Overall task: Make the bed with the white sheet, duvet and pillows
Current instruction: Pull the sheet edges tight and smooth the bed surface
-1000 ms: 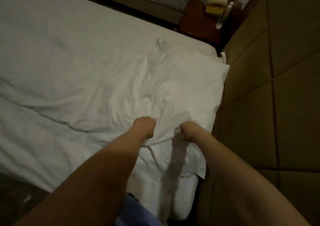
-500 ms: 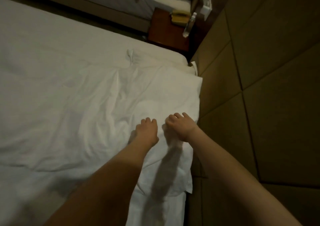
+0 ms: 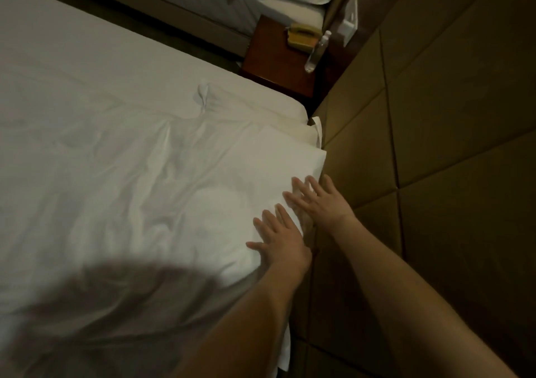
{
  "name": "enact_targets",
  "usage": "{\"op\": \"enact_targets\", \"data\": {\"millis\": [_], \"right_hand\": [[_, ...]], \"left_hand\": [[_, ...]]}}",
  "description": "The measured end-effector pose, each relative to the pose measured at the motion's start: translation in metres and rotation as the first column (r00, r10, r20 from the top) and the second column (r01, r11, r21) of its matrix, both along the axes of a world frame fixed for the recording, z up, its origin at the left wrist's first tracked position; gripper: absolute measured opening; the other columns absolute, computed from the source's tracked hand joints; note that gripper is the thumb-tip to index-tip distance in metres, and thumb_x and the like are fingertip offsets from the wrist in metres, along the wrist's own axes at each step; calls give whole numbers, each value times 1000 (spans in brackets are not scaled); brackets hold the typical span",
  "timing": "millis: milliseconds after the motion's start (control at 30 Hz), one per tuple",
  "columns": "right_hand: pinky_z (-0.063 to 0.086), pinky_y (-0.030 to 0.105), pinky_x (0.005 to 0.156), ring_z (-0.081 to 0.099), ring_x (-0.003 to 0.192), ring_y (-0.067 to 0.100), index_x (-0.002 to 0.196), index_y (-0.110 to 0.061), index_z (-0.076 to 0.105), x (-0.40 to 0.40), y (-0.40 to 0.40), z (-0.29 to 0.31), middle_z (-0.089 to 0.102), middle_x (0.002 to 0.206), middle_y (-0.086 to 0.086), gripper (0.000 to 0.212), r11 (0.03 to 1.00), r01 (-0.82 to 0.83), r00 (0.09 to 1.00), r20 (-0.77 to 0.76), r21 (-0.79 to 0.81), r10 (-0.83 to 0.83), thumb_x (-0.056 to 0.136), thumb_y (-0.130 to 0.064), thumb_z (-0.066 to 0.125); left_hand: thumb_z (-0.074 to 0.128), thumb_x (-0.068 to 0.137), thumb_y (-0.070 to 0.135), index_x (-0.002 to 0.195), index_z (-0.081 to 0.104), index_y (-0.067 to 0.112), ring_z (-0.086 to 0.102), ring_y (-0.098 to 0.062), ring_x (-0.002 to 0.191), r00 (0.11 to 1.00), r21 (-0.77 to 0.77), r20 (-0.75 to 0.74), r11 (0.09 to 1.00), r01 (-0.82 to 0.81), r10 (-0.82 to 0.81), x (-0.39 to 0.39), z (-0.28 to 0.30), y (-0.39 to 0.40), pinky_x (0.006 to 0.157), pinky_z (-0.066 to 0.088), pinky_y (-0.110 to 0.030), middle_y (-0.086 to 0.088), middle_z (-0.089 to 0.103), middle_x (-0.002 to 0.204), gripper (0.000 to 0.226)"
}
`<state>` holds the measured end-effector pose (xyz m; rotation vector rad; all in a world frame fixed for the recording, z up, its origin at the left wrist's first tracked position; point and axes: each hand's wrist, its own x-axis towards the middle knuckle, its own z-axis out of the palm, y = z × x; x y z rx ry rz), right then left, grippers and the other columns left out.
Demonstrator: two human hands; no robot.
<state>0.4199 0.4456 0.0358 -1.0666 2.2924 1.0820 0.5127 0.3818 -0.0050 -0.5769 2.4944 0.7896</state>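
The white duvet (image 3: 139, 180), soft cotton creased into shallow folds, lies across the bed under the left hand (image 3: 280, 237) and right hand (image 3: 317, 203), both flat with straight spread fingers on its squared edge beside the padded headboard (image 3: 435, 134).

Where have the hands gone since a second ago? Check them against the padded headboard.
Yes. Both hands, left hand and right hand, moved toward the headboard, now flat at the duvet edge.
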Motion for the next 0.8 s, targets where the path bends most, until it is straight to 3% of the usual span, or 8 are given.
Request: {"op": "enact_targets", "data": {"millis": [233,433,500,567,633,700,767,800], "right_hand": [[-11,55,111,-19,142,37,146,-27,-26,-29,10,-37,-29,154,12,94,990,-64,998,19,-123,67,94,-42,51],[-11,57,111,-13,144,38,148,-25,-22,-54,8,-43,-21,156,12,95,985,-140,990,-24,-105,138,93,-29,55],[-10,58,111,-12,144,39,149,-24,-19,-70,-7,-35,-19,157,13,89,980,-167,985,-64,-106,161,95,-22,52],[-4,59,113,-2,145,39,152,-25,-6,-86,-28,-27,-7,158,12,81,978,-164,985,-77,-131,155,94,-16,50],[16,53,112,27,136,36,147,-20,22,-94,-52,-23,25,151,11,63,967,-170,985,-9,-187,172,91,-12,50],[41,40,91,51,111,31,129,-15,48,-91,-80,-21,51,129,9,47,938,-244,961,65,-248,267,84,-13,59],[44,33,64,62,87,32,104,-13,65,-85,-109,-15,64,103,10,35,876,-362,910,81,-319,406,71,-16,73],[42,33,62,64,87,33,101,-13,66,-86,-120,-5,65,102,11,28,864,-364,901,103,-348,421,73,-17,70]], "left_hand": [[58,89,46,143,-26,8,-2,-52,140,1000,-216,16,976,7,-3,-10,-43,13,97,25,-73,-27,-13,154,107],[50,95,19,152,-3,18,42,-31,119,996,-230,-27,970,80,-88,-39,-49,-24,92,45,-43,-12,30,142,78],[56,90,16,148,21,14,52,-30,106,989,-231,-116,971,64,-93,-40,-48,-41,82,49,-39,-12,45,128,68],[77,65,14,116,53,10,61,-26,69,954,-258,-277,966,37,-111,-32,-52,-59,55,51,-30,-11,61,89,56],[78,59,10,95,52,11,56,-22,48,912,-338,-345,936,98,-220,-19,-61,-77,43,47,-25,-6,59,66,44],[58,76,5,94,50,10,57,-20,46,848,-387,-465,920,64,-254,-10,-67,-98,41,49,-24,-6,58,63,20],[38,86,4,97,48,9,56,-17,42,817,-422,-517,906,18,-257,-9,-56,-125,38,46,-21,-6,60,59,16],[34,86,5,100,47,9,55,-16,39,828,-448,-506,894,-14,-240,-11,-49,-137,36,43,-20,-4,60,59,20]]}}
